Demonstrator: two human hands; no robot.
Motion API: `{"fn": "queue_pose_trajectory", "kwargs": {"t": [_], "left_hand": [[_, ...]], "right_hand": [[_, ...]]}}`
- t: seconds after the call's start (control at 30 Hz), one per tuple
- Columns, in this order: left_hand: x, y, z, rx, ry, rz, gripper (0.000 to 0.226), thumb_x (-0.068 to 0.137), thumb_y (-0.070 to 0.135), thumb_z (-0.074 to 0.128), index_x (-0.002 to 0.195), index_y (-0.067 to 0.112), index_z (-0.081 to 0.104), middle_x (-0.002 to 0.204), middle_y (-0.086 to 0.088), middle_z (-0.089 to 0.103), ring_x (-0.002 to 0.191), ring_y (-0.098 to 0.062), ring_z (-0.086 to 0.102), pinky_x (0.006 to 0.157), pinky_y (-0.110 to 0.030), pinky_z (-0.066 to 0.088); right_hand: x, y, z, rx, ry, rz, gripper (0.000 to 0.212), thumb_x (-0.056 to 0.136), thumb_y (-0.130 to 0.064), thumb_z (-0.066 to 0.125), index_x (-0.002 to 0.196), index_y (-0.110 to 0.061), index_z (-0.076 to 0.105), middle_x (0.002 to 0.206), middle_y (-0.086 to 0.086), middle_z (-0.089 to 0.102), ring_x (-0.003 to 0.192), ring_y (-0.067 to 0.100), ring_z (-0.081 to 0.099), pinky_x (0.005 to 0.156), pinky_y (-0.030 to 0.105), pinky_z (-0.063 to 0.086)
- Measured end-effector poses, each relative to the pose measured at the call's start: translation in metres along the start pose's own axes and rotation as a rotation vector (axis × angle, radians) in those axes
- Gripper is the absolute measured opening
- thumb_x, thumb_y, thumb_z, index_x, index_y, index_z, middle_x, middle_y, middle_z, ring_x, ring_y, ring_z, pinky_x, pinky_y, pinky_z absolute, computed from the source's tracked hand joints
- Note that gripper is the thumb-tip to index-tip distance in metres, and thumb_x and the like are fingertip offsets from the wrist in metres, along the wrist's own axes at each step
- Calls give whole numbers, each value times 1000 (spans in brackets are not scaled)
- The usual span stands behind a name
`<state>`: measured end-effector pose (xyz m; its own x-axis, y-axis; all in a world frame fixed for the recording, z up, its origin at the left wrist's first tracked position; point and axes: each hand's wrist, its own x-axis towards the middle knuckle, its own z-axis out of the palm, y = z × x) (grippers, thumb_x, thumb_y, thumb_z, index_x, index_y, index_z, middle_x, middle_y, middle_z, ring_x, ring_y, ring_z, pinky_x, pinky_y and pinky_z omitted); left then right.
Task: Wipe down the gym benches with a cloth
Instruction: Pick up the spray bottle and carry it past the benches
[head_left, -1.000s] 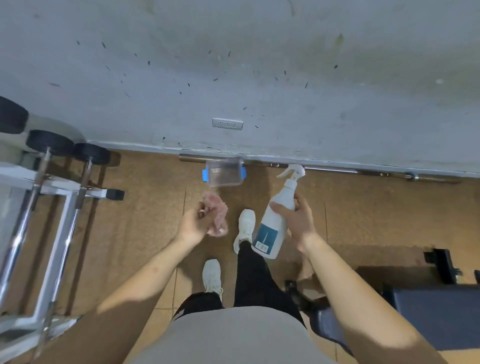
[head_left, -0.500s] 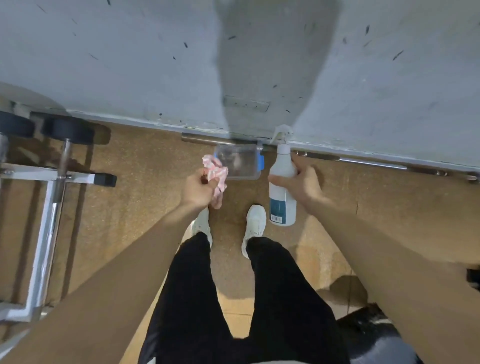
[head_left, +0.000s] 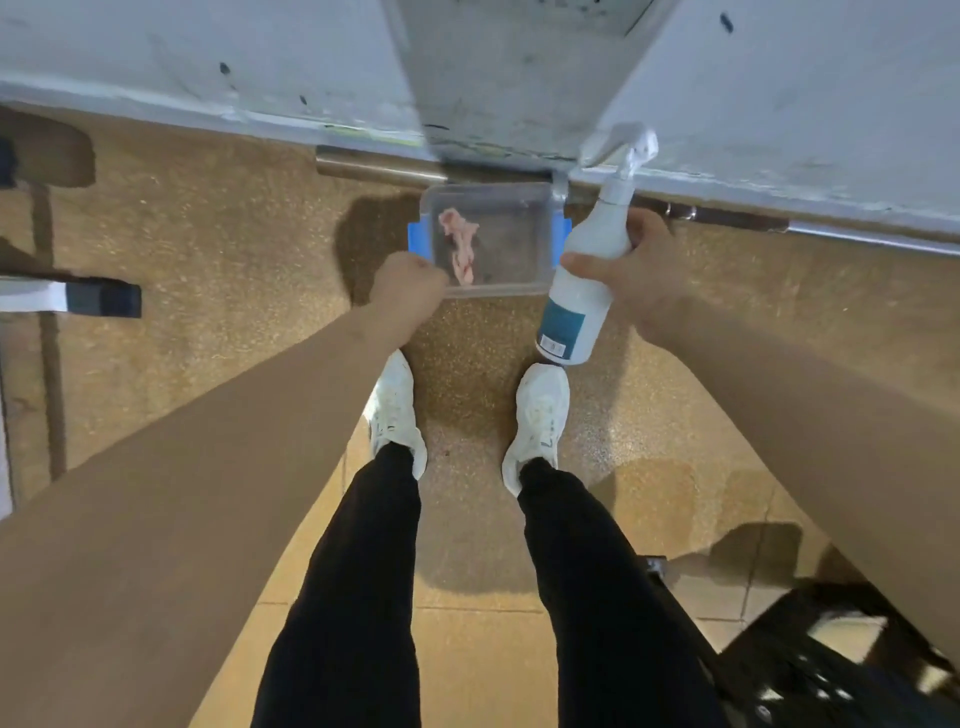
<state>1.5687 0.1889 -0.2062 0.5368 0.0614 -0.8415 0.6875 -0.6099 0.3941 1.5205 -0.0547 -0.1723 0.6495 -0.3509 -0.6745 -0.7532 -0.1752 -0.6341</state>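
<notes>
While cloth (head_left: 458, 244) lies in bin (head_left: 543, 234), floor (head_left: 208, 249) leftward open.

One head-worn wide-angle view looks steeply down from standing height. The wall (head_left: 208, 62) runs across twelve o'clock, the floor (head_left: 208, 249) fills the middle, and the person's shoes (head_left: 537, 421) sit near centre (legs trailing to six o'clock). Both forearms enter from the lower corners, close to the lens. No second view exists.
</notes>
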Motion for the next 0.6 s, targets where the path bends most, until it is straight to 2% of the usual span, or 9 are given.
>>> {"fn": "queue_pose_trajectory", "kwargs": {"t": [0.07, 0.13, 0.2, 0.33, 0.43, 0.53, 0.6], "left_hand": [[3, -3, 2, -57, -14, 66, 10, 94, 22, 62, 96, 20, 71, 97, -4, 68, 85, -19, 63, 82, -35, 55], [3, 7, 1, -134, -69, 180, 29, 94, 28, 63, 121, 20, 71, 113, 0, 70, 97, -13, 66, 99, -37, 56], [3, 23, -2, -212, -120, 284, 42, 94, 33, 66, 135, 22, 65, 118, 7, 69, 103, -9, 67, 103, -39, 56], [7, 63, -9, -333, -246, 348, 49, 99, 35, 67, 144, 25, 50, 117, 13, 64, 108, -13, 68, 93, -29, 58], [15, 83, -6, -307, -339, 411, 47, 99, 39, 66, 142, 27, 51, 122, 6, 67, 99, -12, 74, 83, -25, 59], [25, 90, 2, -295, -319, 470, 22, 101, 29, 66, 120, 18, 64, 105, 1, 71, 83, -9, 75, 75, -27, 60], [33, 93, 6, -274, -285, 524, 11, 101, 22, 66, 107, 14, 68, 90, 4, 72, 82, -8, 73, 73, -30, 63]], "right_hand": [[13, 3, 7, -20, -59, -4, 79, 68, -19, 94, 132, -17, 48, 126, -2, 62, 112, 16, 64, 96, 36, 57], [25, 5, 11, -13, -156, -2, 73, 66, -14, 95, 126, -19, 53, 123, 0, 65, 111, 18, 67, 97, 42, 57], [34, 4, 16, -5, -239, 12, 68, 66, -9, 94, 124, -17, 59, 120, 3, 68, 108, 19, 69, 96, 44, 58], [48, 0, 24, 4, -388, 0, 77, 56, -9, 96, 125, -16, 64, 116, 6, 73, 108, 22, 71, 98, 47, 57], [57, -1, 26, 38, -482, 23, 87, 46, -16, 95, 128, -14, 65, 119, 10, 73, 110, 27, 70, 98, 52, 56], [66, -2, 23, 5, -579, -10, 63, 65, 0, 89, 122, -14, 68, 118, 7, 74, 111, 24, 70, 97, 49, 57], [70, 0, 20, 0, -613, -32, 55, 72, 7, 84, 119, -16, 68, 116, 4, 74, 111, 21, 70, 96, 44, 57]]}}
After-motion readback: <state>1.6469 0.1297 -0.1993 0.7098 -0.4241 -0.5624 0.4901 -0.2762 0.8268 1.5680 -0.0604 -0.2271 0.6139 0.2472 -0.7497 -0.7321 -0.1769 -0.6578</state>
